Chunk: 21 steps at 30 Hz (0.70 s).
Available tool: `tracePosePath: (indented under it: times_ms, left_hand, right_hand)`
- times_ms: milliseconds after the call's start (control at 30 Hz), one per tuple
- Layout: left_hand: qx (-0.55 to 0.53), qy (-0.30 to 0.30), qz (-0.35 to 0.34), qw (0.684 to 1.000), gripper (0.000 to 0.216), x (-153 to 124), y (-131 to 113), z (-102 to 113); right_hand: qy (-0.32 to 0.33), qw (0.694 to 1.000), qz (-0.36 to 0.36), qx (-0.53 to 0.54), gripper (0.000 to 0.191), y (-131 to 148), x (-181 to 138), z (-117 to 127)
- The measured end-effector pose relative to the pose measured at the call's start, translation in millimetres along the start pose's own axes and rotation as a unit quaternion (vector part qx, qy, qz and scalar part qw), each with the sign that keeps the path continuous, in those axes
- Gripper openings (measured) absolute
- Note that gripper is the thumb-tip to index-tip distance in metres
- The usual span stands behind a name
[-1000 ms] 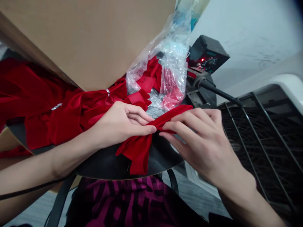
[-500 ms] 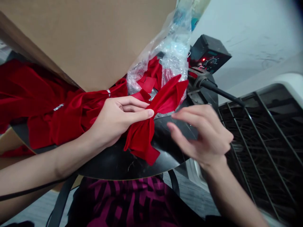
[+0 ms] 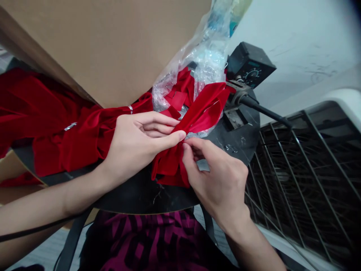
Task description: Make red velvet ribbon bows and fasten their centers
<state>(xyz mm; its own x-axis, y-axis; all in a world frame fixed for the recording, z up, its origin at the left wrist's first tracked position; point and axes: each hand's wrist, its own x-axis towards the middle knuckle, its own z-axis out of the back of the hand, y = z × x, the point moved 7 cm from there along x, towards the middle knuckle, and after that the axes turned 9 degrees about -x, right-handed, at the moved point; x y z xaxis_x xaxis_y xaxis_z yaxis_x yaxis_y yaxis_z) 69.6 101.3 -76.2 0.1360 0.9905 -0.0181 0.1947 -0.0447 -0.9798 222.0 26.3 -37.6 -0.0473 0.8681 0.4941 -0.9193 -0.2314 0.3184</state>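
Note:
My left hand [image 3: 141, 139] pinches a red velvet ribbon bow [image 3: 201, 101] at its gathered middle, thumb on top and fingers behind. The bow's loops point up and right, and its tails hang toward me over the black round table [image 3: 135, 199]. Just below my left thumb, my right hand [image 3: 217, 169] has thumb and forefinger closed at the bow's middle; anything small between those fingertips is hidden. More red velvet bows [image 3: 67, 139] lie heaped left of my left hand, some bound with silvery ties [image 3: 70, 126].
A large cardboard box [image 3: 113, 49] stands behind the bows. Beside it, a clear plastic bag [image 3: 210, 56] holds red ribbon pieces. A black control box with a dial [image 3: 251, 66], a metal stand with a black handle [image 3: 244, 98] and small wire bits [image 3: 230, 148] are at right. A barred grille [image 3: 304, 169] stands beyond.
My right hand has come left from beside the bow to its middle, fingers closing there. The bow's loops have shifted slightly up and right. The red light on the control box no longer shows.

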Motion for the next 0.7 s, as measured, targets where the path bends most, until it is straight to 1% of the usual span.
tracePosePath:
  times_ms: [33,67,100,133,167,200,233,267,300,333,400,433,467,533,567,600,633,667,700]
  left_hand:
    - [-0.027,0.006,0.02,0.999,0.024,1,3,0]
    - [-0.059,0.014,0.045,0.997,0.022,3,7,0]
    - [-0.089,0.022,0.072,0.993,0.021,4,11,0]
    - [-0.115,0.03,0.096,0.988,0.019,4,14,-1]
    - [-0.132,0.037,0.116,0.984,0.019,5,17,-2]
    - [-0.141,0.042,0.129,0.981,0.021,5,18,-3]
    - [-0.146,0.048,0.134,0.979,0.023,5,18,-5]
    - [-0.147,0.053,0.135,0.978,0.027,4,18,-6]
    - [-0.148,0.055,0.13,0.979,0.029,4,16,-6]
    - [-0.148,0.057,0.122,0.98,0.031,4,15,-6]
    - [-0.141,0.052,0.1,0.984,0.032,5,11,-5]
    - [-0.13,0.05,0.091,0.986,0.031,5,9,-4]
    - [-0.111,0.052,0.084,0.989,0.029,5,8,-4]
    - [-0.06,0.057,0.067,0.994,0.023,6,5,-4]
    - [-0.035,0.059,0.054,0.996,0.02,6,3,-4]
    - [-0.014,0.061,0.04,0.997,0.017,6,0,-5]
    - [0.001,0.06,0.027,0.998,0.015,6,-3,-6]
    - [0.01,0.059,0.02,0.998,0.014,6,-6,-6]
    - [0.016,0.062,0.021,0.998,0.013,6,-7,-8]
  right_hand:
    - [0.005,0.997,-0.04,0.063,0.009,-6,0,-2]
    - [0.018,0.985,-0.092,0.145,0.007,-13,-2,-7]
    - [0.04,0.958,-0.153,0.24,0.005,-21,-4,-15]
    - [0.07,0.914,-0.214,0.338,0.008,-28,-9,-26]
    - [0.106,0.859,-0.267,0.424,0.013,-31,-14,-38]
    - [0.14,0.804,-0.307,0.491,0.018,-31,-19,-49]
    - [0.169,0.758,-0.333,0.534,0.022,-30,-25,-57]
    - [0.188,0.73,-0.349,0.557,0.024,-29,-29,-62]
    - [0.197,0.719,-0.358,0.562,0.025,-29,-34,-62]
    - [0.206,0.721,-0.364,0.552,0.025,-30,-38,-61]
    - [0.236,0.742,-0.363,0.511,0.026,-35,-49,-50]
    - [0.271,0.754,-0.351,0.485,0.024,-37,-56,-43]
    - [0.32,0.764,-0.331,0.452,0.022,-40,-62,-36]
    - [0.395,0.789,-0.282,0.377,0.018,-55,-71,-20]
    - [0.395,0.809,-0.273,0.339,0.02,-70,-69,-13]
    - [0.343,0.837,-0.288,0.313,0.024,-91,-62,-4]
    - [0.258,0.861,-0.319,0.301,0.03,-115,-52,3]
    - [0.167,0.871,-0.35,0.302,0.037,-138,-42,9]
    - [0.084,0.865,-0.373,0.325,0.044,-159,-32,10]
